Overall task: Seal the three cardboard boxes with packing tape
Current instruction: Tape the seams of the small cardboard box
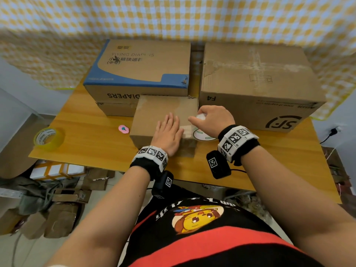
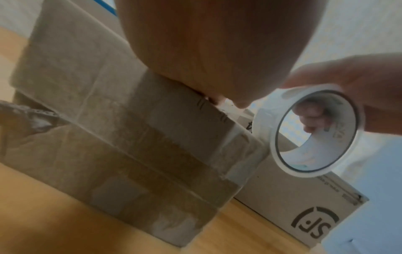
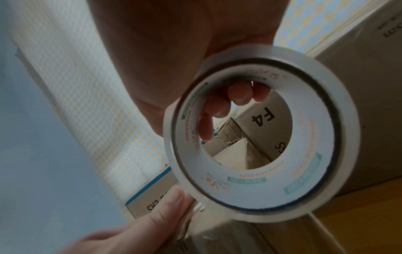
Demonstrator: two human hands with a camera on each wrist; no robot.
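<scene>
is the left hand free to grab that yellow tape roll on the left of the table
Probably yes. The left hand lies flat on the small box, holding nothing, and bare table lies between it and the yellow tape roll.

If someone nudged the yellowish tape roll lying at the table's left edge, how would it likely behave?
The yellow roll lies flat on its side on the table, so it would probably slide, not roll. It looks like a hollow ring, likely light for its size. It sits near the table's edge, so a push leftward might send it off.
</scene>
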